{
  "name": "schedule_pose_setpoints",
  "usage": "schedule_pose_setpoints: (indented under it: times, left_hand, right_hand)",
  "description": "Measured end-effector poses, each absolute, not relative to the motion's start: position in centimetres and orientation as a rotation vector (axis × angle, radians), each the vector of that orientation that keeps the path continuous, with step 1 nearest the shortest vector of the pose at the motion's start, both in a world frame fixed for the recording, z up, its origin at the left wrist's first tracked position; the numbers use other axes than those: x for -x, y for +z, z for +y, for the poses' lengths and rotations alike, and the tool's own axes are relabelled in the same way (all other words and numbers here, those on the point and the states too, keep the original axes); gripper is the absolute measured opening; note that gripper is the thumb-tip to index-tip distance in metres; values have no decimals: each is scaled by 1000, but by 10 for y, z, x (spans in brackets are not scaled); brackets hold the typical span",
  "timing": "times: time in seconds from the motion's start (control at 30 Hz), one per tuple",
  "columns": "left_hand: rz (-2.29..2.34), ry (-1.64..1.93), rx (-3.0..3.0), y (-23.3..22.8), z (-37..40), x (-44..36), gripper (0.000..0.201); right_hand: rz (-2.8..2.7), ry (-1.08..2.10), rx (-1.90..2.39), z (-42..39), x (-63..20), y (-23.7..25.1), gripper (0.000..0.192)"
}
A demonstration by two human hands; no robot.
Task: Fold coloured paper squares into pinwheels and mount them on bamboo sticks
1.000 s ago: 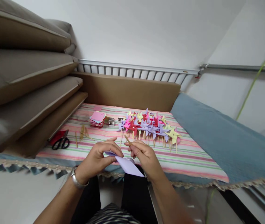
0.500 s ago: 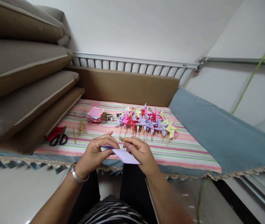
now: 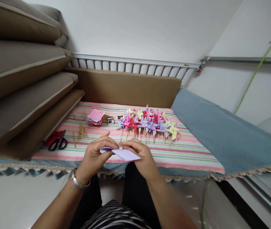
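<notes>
A lavender paper pinwheel piece [image 3: 126, 155] spans the gap between my two hands, above the front edge of the striped cloth. My left hand [image 3: 99, 152] pinches its left side between thumb and fingers. In my right hand [image 3: 141, 156] a thin wooden stick [image 3: 120, 144] is gripped, its tip close to the paper; most of the stick is hidden by the fingers. Beyond the hands lies a dense group of finished paper pinwheels [image 3: 149, 122] in purple, red, pink and yellow, on wooden sticks.
A stack of coloured paper squares [image 3: 96, 117] sits at the back left beside small metal clips [image 3: 111, 120]. Loose wooden sticks [image 3: 80, 132] and black scissors [image 3: 58, 143] lie nearer on the left. Large stacked cushions [image 3: 25, 86] border the left side; a blue cover [image 3: 216, 117] spreads to the right.
My right hand has shifted slightly left and up, bringing the stick's tip closer to my left fingers. The paper has tilted a little. The whole view has shifted slightly.
</notes>
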State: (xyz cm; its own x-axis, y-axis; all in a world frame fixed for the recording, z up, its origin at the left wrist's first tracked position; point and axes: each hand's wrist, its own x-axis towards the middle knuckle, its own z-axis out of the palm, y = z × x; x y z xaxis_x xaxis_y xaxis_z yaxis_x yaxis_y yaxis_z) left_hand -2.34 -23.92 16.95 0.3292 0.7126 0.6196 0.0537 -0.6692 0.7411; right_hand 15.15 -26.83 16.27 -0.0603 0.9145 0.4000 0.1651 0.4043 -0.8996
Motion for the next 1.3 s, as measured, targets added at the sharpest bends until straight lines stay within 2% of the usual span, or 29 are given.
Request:
schedule_pose_setpoints:
  times: [0.57,1.3]
  left_hand:
    - [672,1438,-1971,171,-240,26,16]
    - [681,1428,-1983,168,-238,27,9]
  right_hand:
    - [-1612,741,992,-268,-149,170,19]
    - [-1590,759,987,-268,-146,170,22]
